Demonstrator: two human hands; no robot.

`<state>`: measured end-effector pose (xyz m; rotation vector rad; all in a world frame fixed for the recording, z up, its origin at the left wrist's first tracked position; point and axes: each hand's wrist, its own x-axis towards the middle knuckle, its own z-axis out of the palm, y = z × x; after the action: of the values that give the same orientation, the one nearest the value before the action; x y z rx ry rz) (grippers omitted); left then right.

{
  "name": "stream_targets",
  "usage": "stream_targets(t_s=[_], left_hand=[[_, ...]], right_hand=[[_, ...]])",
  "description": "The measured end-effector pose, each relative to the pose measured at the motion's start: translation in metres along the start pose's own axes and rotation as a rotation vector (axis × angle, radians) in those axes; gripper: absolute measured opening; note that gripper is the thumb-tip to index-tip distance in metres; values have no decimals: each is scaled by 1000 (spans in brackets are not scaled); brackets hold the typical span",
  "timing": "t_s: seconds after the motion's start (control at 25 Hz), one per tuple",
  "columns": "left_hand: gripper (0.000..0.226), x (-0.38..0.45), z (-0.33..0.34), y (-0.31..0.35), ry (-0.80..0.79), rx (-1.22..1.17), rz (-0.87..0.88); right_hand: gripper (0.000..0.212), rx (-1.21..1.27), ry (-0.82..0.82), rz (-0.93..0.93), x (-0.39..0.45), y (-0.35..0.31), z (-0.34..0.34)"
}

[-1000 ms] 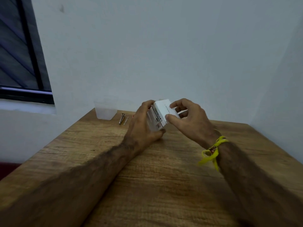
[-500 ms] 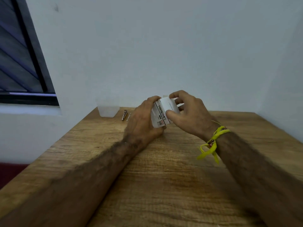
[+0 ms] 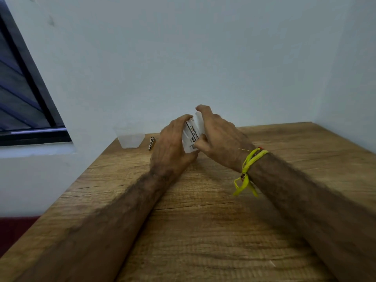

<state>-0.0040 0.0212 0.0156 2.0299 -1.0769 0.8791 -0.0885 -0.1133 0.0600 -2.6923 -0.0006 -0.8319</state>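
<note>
both hands curl around a small white box (image 3: 192,137) held upright just above the wooden table (image 3: 203,231), the left hand (image 3: 173,143) gripping its near side, the right hand (image 3: 217,137) clasping its far side.

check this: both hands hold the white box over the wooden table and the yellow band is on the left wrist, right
No: the head view shows the yellow band on the right wrist, not the left. The left hand and right hand do hold the white box over the wooden table.
</note>
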Motion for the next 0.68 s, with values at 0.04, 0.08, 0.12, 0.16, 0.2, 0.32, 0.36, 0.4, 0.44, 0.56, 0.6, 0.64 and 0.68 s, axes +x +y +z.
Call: stream_targets(t_s=[0.04,0.08,0.12,0.16,0.2,0.32,0.36,0.4,0.44,0.56,0.6,0.64,0.68], left_hand=[[80,-1,0,-2,-4,-11,-1],[80,-2,-1,-4,-10,-15,0],[81,-3,-1,-6,-13,-13,5],[82,-3,0,-7,-12,-6,11],[82,-3,0,-8,-7,4,20],[81,1,0,-6,-6,57,58],[81,1,1,-5,-16,76,64],[82,1,1,-5,-24,85,63],[83,1,1,-5,-32,73,52],[87,-1,-1,-10,-49,-22,4],[90,-1,-3,-12,-48,-44,-5],[93,0,-5,-13,-48,-72,-5],[93,0,-7,-15,-49,-94,11]], right_hand=[[59,41,-12,-11,0,2,-1],[55,75,-20,-20,0,3,-3],[53,96,-21,-22,0,5,-4],[52,107,-18,-16,0,6,-4],[53,111,-11,0,0,5,-5],[55,85,32,22,0,-1,-2],[57,53,29,17,-1,-4,0],[59,17,13,14,-2,-6,2],[61,-9,4,13,-2,-6,5],[54,67,66,48,1,4,-2],[50,149,109,64,4,9,-7],[49,230,156,68,7,14,-12],[49,287,211,64,10,19,-15]])
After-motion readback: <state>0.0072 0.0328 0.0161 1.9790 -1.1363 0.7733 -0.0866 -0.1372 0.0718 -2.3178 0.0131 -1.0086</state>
